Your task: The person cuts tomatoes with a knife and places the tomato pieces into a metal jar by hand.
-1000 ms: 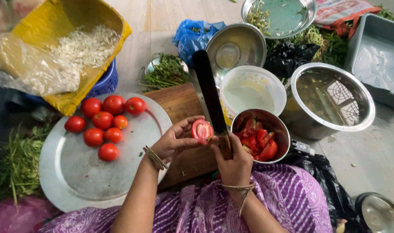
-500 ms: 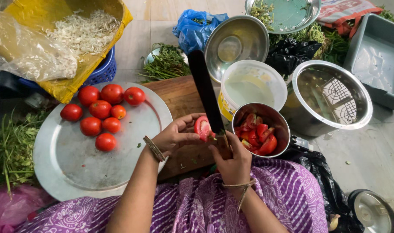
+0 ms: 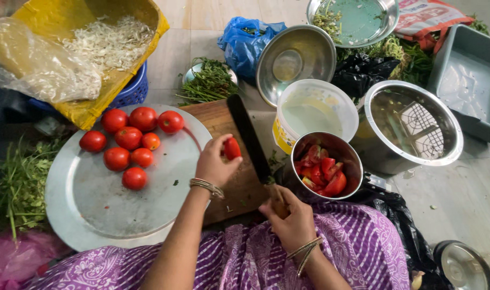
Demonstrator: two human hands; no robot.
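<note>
My left hand (image 3: 215, 164) grips a red tomato piece (image 3: 232, 148) over the wooden cutting board (image 3: 223, 121). My right hand (image 3: 292, 217) is closed on the wooden handle of a long dark knife (image 3: 249, 137), whose blade points away from me, just right of the tomato piece. A small steel bowl (image 3: 325, 142) of cut tomato chunks stands right of the blade. Several whole tomatoes (image 3: 129, 138) lie on a round steel plate (image 3: 94, 198) to the left of the board.
A white bucket (image 3: 315, 110), a steel bowl (image 3: 296, 59) and a steel pot with a strainer (image 3: 411, 126) stand beyond. Herbs (image 3: 207, 83) lie at the back. A yellow sack of shreds (image 3: 102, 40) is far left, a grey tub (image 3: 468, 78) far right.
My left hand carried the tomato piece from the knife edge leftward over the board. The knife tipped slightly left while my right hand drew back toward me.
</note>
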